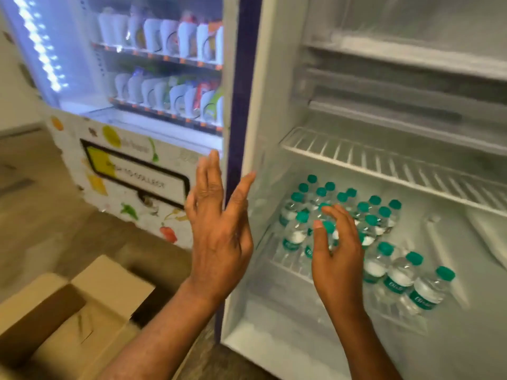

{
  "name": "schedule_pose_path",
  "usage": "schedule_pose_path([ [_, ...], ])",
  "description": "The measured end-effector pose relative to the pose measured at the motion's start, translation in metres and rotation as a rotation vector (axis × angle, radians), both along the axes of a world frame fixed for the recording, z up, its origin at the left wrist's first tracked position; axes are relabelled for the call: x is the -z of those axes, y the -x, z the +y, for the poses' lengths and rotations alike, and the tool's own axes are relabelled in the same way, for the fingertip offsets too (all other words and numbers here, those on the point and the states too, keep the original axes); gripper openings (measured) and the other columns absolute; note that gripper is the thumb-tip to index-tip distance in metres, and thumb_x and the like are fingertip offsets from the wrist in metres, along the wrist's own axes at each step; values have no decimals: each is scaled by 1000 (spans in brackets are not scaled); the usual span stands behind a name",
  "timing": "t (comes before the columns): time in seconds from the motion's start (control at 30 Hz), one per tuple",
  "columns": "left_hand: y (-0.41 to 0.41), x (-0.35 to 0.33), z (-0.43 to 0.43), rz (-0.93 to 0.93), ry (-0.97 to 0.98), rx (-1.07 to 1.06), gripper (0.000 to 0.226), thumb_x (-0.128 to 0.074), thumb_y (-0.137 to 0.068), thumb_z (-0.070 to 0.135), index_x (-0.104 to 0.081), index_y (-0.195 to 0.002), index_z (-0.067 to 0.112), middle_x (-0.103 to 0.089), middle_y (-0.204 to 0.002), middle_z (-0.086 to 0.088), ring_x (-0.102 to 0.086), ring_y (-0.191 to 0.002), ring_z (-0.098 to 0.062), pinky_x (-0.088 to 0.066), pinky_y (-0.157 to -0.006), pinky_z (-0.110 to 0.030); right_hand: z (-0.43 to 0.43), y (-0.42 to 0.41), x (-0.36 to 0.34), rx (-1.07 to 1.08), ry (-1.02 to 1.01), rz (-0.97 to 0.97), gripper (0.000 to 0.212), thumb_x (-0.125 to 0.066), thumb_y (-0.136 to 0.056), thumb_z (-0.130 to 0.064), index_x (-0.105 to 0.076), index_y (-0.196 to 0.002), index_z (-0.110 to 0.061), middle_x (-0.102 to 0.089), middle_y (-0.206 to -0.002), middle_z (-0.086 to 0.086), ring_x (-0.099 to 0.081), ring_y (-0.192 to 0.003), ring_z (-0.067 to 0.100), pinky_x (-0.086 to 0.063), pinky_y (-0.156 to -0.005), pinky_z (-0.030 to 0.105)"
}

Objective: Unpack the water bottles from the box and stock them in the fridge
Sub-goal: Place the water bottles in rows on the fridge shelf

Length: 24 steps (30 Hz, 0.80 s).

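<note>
Several small clear water bottles [384,259] with teal caps stand packed together on the lower wire shelf [279,263] of the open fridge [274,111]. My right hand [338,250] hovers over the front bottles with its fingers loosely curled and nothing in it. Beside the fridge's left edge, my left hand [219,223] is raised with straight, spread fingers and holds nothing. The open cardboard box [82,305] sits on the floor at the lower left; no bottles show in the visible part of it.
A lit vending machine [142,91] full of packaged goods stands directly left of the fridge. An upper wire shelf [384,165] and a freezer compartment [411,53] sit above the bottles. Wood-pattern floor [41,209] lies to the left.
</note>
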<state>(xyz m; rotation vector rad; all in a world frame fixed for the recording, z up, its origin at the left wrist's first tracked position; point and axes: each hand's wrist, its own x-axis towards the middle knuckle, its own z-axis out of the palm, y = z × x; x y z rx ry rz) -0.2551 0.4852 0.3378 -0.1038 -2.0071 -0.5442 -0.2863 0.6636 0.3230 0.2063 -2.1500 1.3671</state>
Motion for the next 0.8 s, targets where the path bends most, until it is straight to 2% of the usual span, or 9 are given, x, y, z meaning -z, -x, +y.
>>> schedule_pose_path([
  [0.07,-30,25,-20,-35,-25,-4,50,-59,-96,-5,-58,-145,8,-23,-166,-27,-21,-157,-42,-27,-118,-59,-22,-27,8,-70,10,40,27,-56,-99,-16,-62,-125,-11,-52,-143,2,-41,-138,10,-32,-114,22],
  [0.23,-129,108,-82,-261,-171,-118,50,-56,-99,1,-52,-149,6,-26,-169,-16,-17,-159,-32,-27,-120,-58,-80,-95,51,-282,16,-29,25,-56,-99,-15,-63,-122,-9,-53,-141,4,-45,-136,14,-35,-113,27],
  [0.37,-208,172,-119,-397,-250,-208,45,-50,-106,14,-51,-150,12,-31,-168,-6,-19,-159,-25,-25,-123,-51,-122,-142,87,-409,4,-139,26,-58,-97,-14,-64,-122,-10,-52,-142,2,-45,-134,11,-34,-105,9],
  [0.43,-240,199,-128,-462,-299,-234,46,-49,-105,14,-49,-152,13,-34,-167,-2,-22,-159,-22,-28,-122,-56,-139,-163,105,-476,-15,-209,28,-58,-97,-14,-64,-124,-11,-50,-144,0,-44,-133,4,-33,-97,0],
  [0.5,-268,227,-134,-538,-340,-253,49,-50,-105,15,-47,-153,16,-37,-166,0,-24,-158,-18,-32,-120,-58,-153,-183,125,-534,-62,-276,30,-55,-98,-21,-62,-127,-14,-46,-147,-4,-41,-135,3,-33,-93,-3],
  [0.6,-305,272,-143,-682,-405,-303,50,-47,-106,23,-44,-156,22,-41,-163,3,-27,-156,-9,-35,-121,-52,-167,-209,163,-607,-189,-334,35,-50,-100,-29,-59,-132,-18,-41,-151,-7,-37,-139,5,-31,-99,-1],
  [0.7,-336,316,-146,-844,-401,-297,51,-54,-104,22,-46,-154,22,-48,-158,1,-40,-149,-13,-39,-118,-43,-175,-232,207,-665,-319,-386,37,-48,-101,-32,-55,-136,-21,-37,-154,-8,-33,-141,4,-28,-102,1],
  [0.8,-357,348,-147,-1090,-447,-246,53,-58,-105,28,-42,-156,28,-47,-159,3,-44,-147,-16,-34,-120,-39,-177,-248,254,-695,-423,-440,41,-46,-100,-35,-51,-139,-22,-36,-154,-6,-33,-142,8,-34,-107,16],
])
